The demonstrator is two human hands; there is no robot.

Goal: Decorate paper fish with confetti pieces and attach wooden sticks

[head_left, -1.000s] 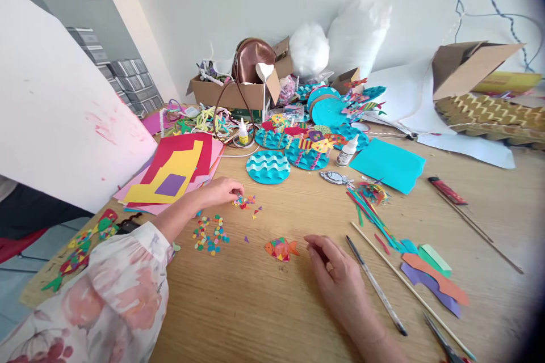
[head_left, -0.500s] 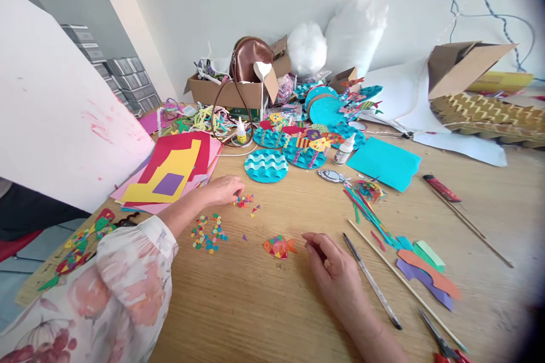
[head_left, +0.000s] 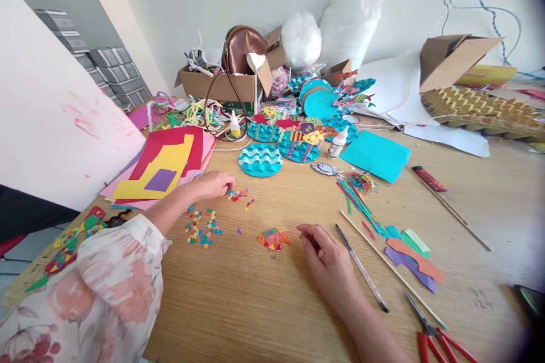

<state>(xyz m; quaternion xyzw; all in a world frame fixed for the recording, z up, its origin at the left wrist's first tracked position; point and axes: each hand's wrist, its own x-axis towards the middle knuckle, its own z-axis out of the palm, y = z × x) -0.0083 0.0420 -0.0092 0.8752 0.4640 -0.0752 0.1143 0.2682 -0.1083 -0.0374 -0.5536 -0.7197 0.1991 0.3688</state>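
Note:
My left hand (head_left: 218, 184) reaches over a small heap of paper triangles (head_left: 239, 194), its fingers bent down and pressed together at the heap's near-left edge. Whatever the fingertips pinch, if anything, is hidden. My right hand (head_left: 327, 258) rests on the table, loosely curled, thumb and index tips a little apart and nothing visible in them. Just left of its fingertips lies an orange paper fish (head_left: 273, 239) covered in coloured pieces. Round paper dots (head_left: 203, 228) are scattered below my left hand, and a lone purple triangle (head_left: 239, 231) lies between dots and fish.
Coloured paper sheets (head_left: 140, 173) lie at the left. Behind stand a wavy blue disc (head_left: 260, 160), glue bottles (head_left: 338, 142) and a cardboard box (head_left: 242, 86). Right of my right hand are a pen (head_left: 361, 266), a thin stick (head_left: 392, 267), paper scraps (head_left: 415, 261) and red-handled scissors (head_left: 432, 332).
The camera view has shifted, so the scene sits slightly further left and higher, and more of the scissors shows. My left hand stays at the triangles; my right hand still rests by the fish.

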